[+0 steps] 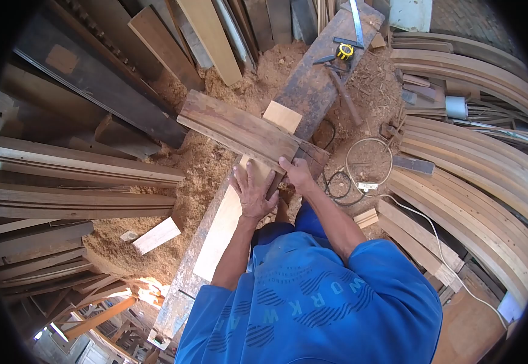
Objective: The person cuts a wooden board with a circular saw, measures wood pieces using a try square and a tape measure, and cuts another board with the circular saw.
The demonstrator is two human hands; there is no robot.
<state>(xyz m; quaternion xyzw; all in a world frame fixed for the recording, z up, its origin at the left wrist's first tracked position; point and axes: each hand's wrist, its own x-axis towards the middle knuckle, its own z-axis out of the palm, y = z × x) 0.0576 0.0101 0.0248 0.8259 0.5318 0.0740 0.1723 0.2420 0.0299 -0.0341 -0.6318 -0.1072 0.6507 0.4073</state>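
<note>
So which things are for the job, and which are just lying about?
Probably for the job:
- long pale wooden board, under the left hand
- wide brown wooden plank, across it, by the right hand

Probably just lying about now:
- yellow-and-black tape measure, untouched
- small pale rectangular wooden block, on brown sawdust

Pale plank (222, 232) partly hidden by brown board (239, 125)

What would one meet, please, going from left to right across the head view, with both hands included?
Pale wood offcut, left hand, right hand, yellow-and-black tape measure, small white box, pale blue cylinder.
</note>
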